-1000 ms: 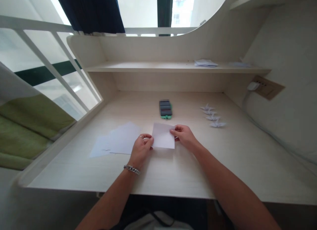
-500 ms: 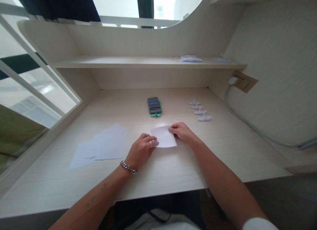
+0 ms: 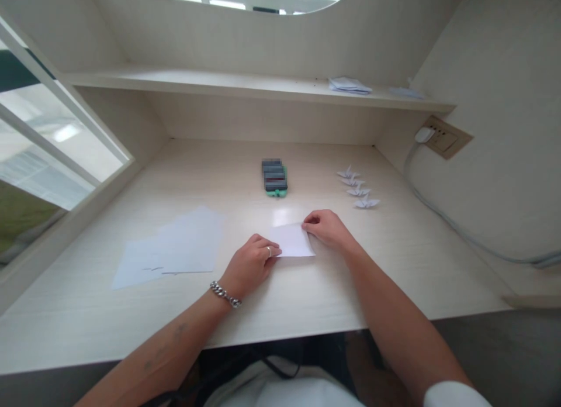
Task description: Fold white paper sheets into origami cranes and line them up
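A small white sheet of paper (image 3: 293, 241) lies flat on the pale wooden desk (image 3: 307, 290) in front of me. My left hand (image 3: 249, 263), with a ring and a chain bracelet, rests knuckles up on the sheet's left edge, its fingers curled and pressing the paper down. My right hand (image 3: 326, 228) pinches the sheet's far right corner between thumb and fingers.
Loose white sheets (image 3: 170, 248) lie to the left. A phone in a green case (image 3: 274, 177) sits further back at the middle. Several folded paper cranes (image 3: 358, 188) stand in a row at the right. A cable (image 3: 460, 231) runs from a wall socket (image 3: 442, 137). Folded papers (image 3: 349, 85) rest on the shelf.
The sheet was held tilted up off the desk a second ago; it now lies flat under both hands. The view has tipped downward and shifted.
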Motion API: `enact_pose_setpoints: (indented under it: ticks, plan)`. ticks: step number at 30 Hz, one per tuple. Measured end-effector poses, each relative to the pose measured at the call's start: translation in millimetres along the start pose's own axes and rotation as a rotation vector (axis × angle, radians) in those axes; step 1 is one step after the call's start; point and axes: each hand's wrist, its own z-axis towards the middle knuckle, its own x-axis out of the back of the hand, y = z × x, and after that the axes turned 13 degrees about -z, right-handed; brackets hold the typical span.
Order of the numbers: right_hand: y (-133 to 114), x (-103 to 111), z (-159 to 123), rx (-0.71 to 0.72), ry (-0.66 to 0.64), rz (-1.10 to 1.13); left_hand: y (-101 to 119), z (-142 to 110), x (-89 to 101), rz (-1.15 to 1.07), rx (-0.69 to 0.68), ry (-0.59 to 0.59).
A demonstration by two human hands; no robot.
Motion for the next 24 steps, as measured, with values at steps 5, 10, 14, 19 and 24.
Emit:
enact_pose_setpoints:
  ticks: [5, 10, 14, 19, 24]
  plan:
    - [-8.7, 11.1, -17.4, 0.052, 0.052, -0.132, 2.9, -2.4, 1.9, -0.009, 0.006, -0.014]
    - [-12.6, 6.5, -53.7, 0.384, -0.122, -0.023, 5.9, -2.7, 3.2, -0.047, 0.026, -0.004]
    - [-4.4, -11.2, -65.3, 0.387, 0.051, -0.026, 6.9, -2.3, 5.3, -0.09, 0.064, -0.015]
    - [-4.6, -12.8, -57.5, 0.237, 0.013, 0.099, 10.7, 4.5, 12.2, -0.143, 0.258, -0.023]
    - [-12.5, -6.4, -46.5, 0.057, -0.015, 0.038, 14.5, 19.2, 13.9, -0.182, 0.503, 0.034]
